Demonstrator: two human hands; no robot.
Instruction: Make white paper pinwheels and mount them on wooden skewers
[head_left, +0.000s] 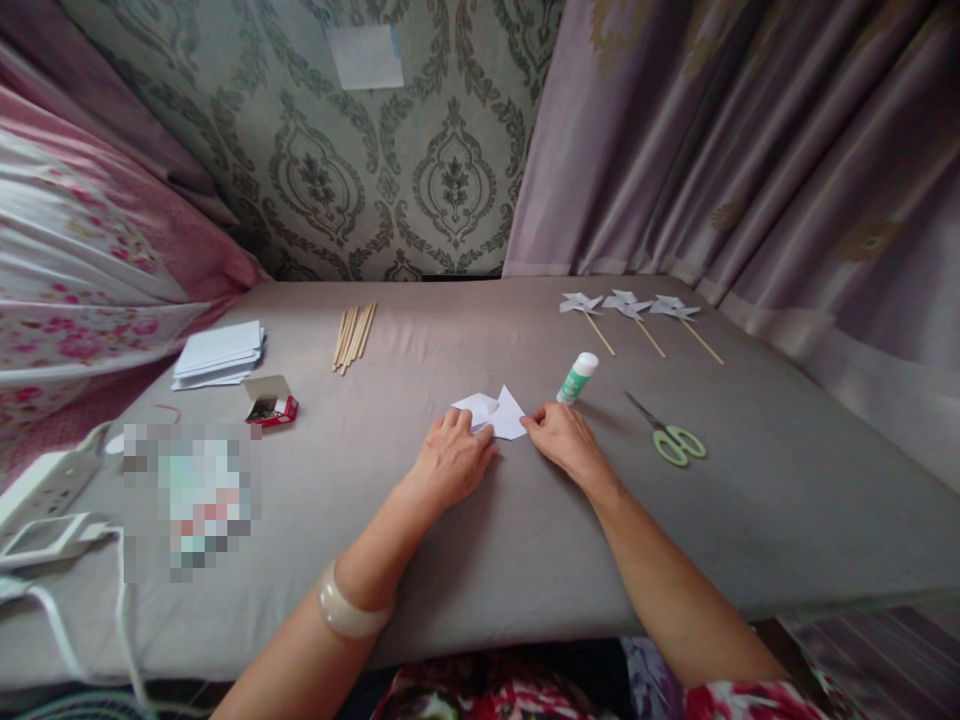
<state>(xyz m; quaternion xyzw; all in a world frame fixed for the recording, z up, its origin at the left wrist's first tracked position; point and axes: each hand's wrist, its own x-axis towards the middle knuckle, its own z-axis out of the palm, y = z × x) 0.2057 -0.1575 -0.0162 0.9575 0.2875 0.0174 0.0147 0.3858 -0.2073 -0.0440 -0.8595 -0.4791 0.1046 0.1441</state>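
A white paper piece (510, 412), partly folded with pointed corners sticking up, lies on the table in front of me. My left hand (454, 452) rests on its left part, fingers bent together and pressing the paper. At the paper's right edge, my right hand (564, 438) pinches a corner between thumb and finger. Just behind the right hand stands a glue stick (577, 378) with a white cap and a green label. Green-handled scissors (667, 432) lie to the right of it. My hands hide part of the paper's near edge.
Three paper pinwheels on sticks (628, 304) lie at the back right. Several wooden sticks (352, 338) and a stack of paper (219, 354) are at the back left. Nearer are a small red box (271, 408) with its lid up, a blurred-out item (199, 495) and a power strip (52, 490) with cables.
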